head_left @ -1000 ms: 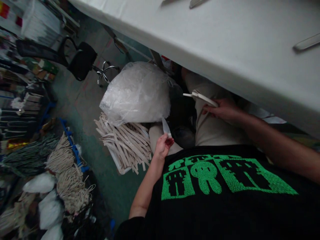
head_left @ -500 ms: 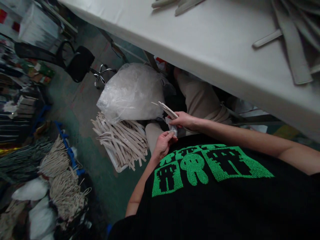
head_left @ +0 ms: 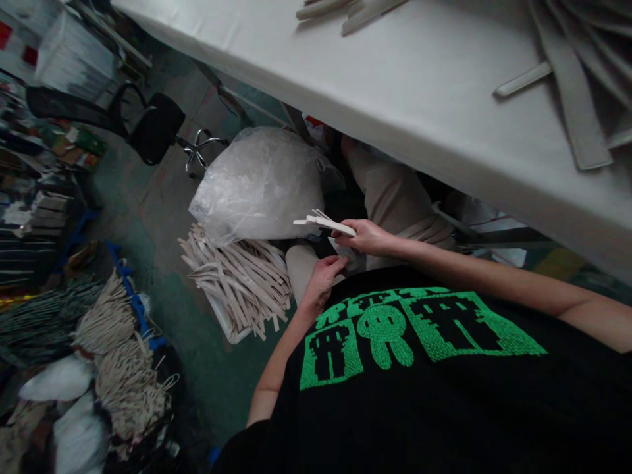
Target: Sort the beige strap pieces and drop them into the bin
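Note:
Below the white table edge (head_left: 405,125), my right hand (head_left: 366,237) grips a thin bundle of pale flat strips (head_left: 323,222) that points left over my lap. Just beneath it, my left hand (head_left: 323,276) is curled with its fingertips up near the right hand; what it pinches is hidden. Both hands hover above my beige trousers (head_left: 390,191), in front of my black shirt with green print (head_left: 419,329).
A bin of pale strips (head_left: 237,283) sits on the floor at my left, with a clear plastic bag (head_left: 259,184) on top. More strips (head_left: 567,99) lie on the table. Cord bundles (head_left: 118,355) and an office chair (head_left: 153,125) stand further left.
My right hand came down from the table edge to my lap with the strip bundle, now held level. The small clear piece seen in my left hand no longer shows.

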The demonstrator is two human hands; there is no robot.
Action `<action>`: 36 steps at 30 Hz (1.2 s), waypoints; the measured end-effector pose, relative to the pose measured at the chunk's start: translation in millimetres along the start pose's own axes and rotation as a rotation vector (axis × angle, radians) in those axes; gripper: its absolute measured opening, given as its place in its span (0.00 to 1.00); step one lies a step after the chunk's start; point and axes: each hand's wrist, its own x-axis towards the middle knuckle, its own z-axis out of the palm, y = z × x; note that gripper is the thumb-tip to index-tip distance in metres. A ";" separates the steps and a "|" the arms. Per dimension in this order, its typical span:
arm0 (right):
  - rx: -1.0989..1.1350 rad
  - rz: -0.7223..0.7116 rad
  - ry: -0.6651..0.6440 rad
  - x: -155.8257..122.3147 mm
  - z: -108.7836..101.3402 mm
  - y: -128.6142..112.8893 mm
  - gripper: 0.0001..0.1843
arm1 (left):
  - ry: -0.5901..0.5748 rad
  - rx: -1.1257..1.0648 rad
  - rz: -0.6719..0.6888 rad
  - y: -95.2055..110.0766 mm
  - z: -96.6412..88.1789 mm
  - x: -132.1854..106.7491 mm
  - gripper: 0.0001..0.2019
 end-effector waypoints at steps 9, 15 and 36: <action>0.331 0.151 -0.100 -39.7 -33.1 13.0 0.21 | 0.167 -0.427 -0.048 26.0 6.4 18.2 0.08; 0.314 0.127 -0.254 -48.2 -32.0 15.0 0.24 | 0.187 -0.454 -0.015 29.4 14.0 31.0 0.08; 0.246 0.136 -0.402 -41.6 -24.4 22.1 0.28 | 0.205 -0.417 0.093 42.2 19.3 41.4 0.09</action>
